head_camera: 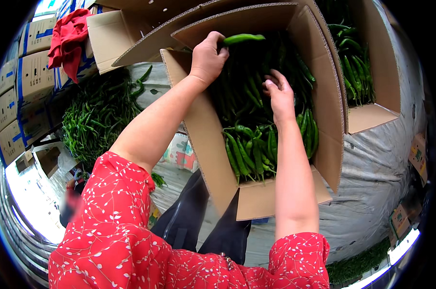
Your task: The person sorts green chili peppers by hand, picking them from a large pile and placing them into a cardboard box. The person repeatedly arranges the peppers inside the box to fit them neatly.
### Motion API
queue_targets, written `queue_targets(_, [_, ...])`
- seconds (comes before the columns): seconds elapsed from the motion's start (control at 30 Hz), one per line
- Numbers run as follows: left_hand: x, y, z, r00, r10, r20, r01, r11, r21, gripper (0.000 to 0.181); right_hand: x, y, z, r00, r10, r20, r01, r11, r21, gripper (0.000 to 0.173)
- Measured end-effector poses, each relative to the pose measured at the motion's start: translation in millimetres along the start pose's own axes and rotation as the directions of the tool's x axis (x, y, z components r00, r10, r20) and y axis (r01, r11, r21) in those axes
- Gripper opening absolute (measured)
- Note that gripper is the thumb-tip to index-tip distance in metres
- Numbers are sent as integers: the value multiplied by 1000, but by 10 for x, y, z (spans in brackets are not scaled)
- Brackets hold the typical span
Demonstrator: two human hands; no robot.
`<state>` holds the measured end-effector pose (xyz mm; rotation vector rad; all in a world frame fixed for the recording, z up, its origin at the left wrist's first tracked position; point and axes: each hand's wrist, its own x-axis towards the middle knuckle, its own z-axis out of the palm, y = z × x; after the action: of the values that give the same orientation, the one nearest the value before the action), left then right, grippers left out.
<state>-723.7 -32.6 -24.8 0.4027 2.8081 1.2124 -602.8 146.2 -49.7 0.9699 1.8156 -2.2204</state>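
Note:
A long green chili pepper (244, 38) is pinched in my left hand (208, 57), above the far left part of an open cardboard box (319, 72). The box stands before me with its flaps folded out, and many green peppers (248, 150) lie in it, those at the near end side by side. My right hand (280, 90) hovers over the middle of the box, fingers curled and apart, with nothing seen in them. Deep shadow hides much of the box's far end.
To the right stands another open box of green peppers (357, 76). A large pepper heap (95, 112) lies at left on a pale ground sheet (369, 188). Stacked cartons (35, 72) stand behind it, with a red cloth (70, 39) over some. Another person (71, 197) is at lower left.

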Motion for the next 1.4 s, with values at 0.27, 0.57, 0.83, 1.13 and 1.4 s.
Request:
queue_targets(0.27, [-490, 68, -248, 786, 557, 270, -618, 725, 305, 22, -426, -160, 138, 985, 26, 170, -31, 999, 27, 43])
queue_targets(0.57, [-569, -10, 49, 830, 339, 442, -474, 847, 241, 34, -656, 517, 601, 958, -274, -82, 142, 705, -695, 32])
queue_targets(0.83, [-505, -1, 123, 867, 176, 466, -343, 889, 304, 37, -527, 557, 600, 911, -393, -122, 153, 599, -786, 23])
queue_targets(1.13, [19, -206, 141, 945, -7, 326, -125, 916, 382, 17, -580, 612, 466, 932, -333, -146, 122, 665, -737, 23])
queue_targets(1.4, [575, -806, 355, 857, -95, 506, -212, 830, 515, 42, -579, 306, 446, 844, -531, 79, 379, 485, -788, 34])
